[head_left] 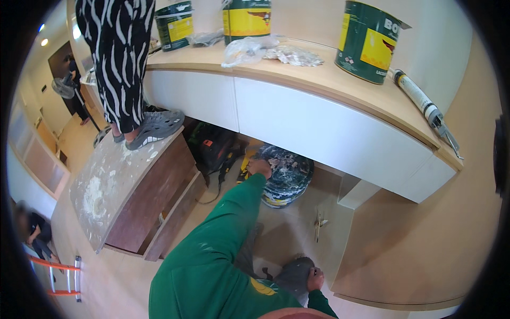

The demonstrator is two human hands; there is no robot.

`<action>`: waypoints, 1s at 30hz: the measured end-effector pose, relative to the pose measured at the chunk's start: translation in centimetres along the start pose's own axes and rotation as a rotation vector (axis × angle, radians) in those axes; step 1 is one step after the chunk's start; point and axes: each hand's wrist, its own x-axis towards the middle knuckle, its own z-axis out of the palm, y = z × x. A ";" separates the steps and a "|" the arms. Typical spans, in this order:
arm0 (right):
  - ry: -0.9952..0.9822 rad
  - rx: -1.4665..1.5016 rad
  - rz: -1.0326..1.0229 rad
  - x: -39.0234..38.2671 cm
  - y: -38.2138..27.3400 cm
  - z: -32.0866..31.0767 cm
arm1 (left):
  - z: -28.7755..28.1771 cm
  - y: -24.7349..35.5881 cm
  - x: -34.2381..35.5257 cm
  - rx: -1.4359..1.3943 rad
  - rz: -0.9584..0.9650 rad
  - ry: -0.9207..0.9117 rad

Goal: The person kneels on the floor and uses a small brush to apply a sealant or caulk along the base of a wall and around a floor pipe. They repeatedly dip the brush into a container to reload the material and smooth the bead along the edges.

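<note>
My left hand (260,168), at the end of a green sleeve, reaches under the counter to the left rim of a paint-smeared round bucket (287,175). Its fingers look curled, and what they hold is hidden. Just beside them is a yellow object (245,164), partly covered by the hand. Close to my body, my right hand (315,279) rests against my grey-clad knee (295,274). Those fingers are curled too, and I cannot make out anything in them.
Someone in patterned trousers (119,64) stands on a paint-spotted wooden cabinet (95,196) at left. Dark green cans (366,45), plastic bags (249,50) and a caulking gun (425,106) lie on the counter (313,50). A black machine (212,143) sits beneath it. An orange ladder (56,264) is lower left.
</note>
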 end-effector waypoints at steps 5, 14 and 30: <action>-0.018 -0.004 0.081 -0.2 -0.9 -0.2 | -2.2 0.3 -1.1 0.037 0.042 -0.142; -0.017 -0.106 0.023 0.8 -0.9 0.3 | -2.3 1.4 -2.1 0.082 0.156 -0.174; -0.177 -0.156 -0.152 -3.8 -3.1 -0.4 | -9.1 5.7 -16.4 -1.265 0.228 -0.675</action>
